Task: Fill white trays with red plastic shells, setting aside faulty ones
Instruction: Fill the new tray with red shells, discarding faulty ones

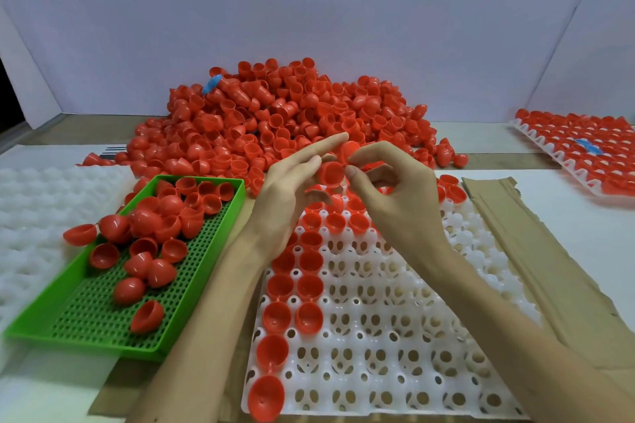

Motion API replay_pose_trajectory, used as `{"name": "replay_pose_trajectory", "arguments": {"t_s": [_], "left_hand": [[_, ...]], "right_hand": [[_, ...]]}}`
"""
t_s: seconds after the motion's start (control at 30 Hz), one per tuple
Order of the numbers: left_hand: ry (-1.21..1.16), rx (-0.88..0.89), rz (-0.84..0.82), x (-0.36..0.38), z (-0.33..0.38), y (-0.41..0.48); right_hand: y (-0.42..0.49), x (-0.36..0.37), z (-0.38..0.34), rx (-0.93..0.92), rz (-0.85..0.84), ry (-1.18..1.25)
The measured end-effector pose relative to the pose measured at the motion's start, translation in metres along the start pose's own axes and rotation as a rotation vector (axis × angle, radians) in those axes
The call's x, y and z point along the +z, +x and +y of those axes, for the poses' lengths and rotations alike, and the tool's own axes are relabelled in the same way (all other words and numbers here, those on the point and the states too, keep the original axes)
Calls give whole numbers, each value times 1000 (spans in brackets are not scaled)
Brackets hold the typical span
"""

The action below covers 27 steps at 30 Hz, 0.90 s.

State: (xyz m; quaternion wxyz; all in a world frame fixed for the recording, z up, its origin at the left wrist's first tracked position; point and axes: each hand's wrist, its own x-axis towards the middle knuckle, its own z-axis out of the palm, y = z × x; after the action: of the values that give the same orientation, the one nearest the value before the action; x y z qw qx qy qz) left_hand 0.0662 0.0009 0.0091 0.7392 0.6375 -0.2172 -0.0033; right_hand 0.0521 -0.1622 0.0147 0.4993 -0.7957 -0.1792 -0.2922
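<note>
A red hinged shell (335, 166) is held up above the far end of the white tray (395, 336). My left hand (292, 189) holds its lower half with the index finger stretched out. My right hand (395, 189) pinches the shell from the right with thumb and fingers. The tray's two left columns and its far rows hold red shells (280, 288); its other cups are bare. A big heap of red shells (275, 120) lies behind the hands.
A green perforated tray (206, 264) with several red shells stands at the left. White foam sheets (41, 216) lie further left. A filled white tray (580, 148) sits at the far right. Brown cardboard (536, 251) lies under and right of the tray.
</note>
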Motion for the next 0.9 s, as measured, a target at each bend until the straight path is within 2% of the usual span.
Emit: {"name": "replay_pose_trajectory", "arguments": {"t_s": [0.2,0.4,0.5,0.67,0.77,0.9], "left_hand": [[-46,56,43,1,3,-1],[-16,66,-13,-1,3,-2],[13,59,51,0,1,-1],[-29,29,134,-2,1,1],[-25,13,125,-2,3,0],[28,10,109,-2,3,-1]], "right_hand": [[0,0,2,31,3,-13],[0,0,3,-15,14,-134],[-1,1,3,-51,-23,-175],[-3,4,-1,-166,-145,-99],[-3,3,-3,-216,-135,-53],[-4,2,-3,-179,-124,-20]]}}
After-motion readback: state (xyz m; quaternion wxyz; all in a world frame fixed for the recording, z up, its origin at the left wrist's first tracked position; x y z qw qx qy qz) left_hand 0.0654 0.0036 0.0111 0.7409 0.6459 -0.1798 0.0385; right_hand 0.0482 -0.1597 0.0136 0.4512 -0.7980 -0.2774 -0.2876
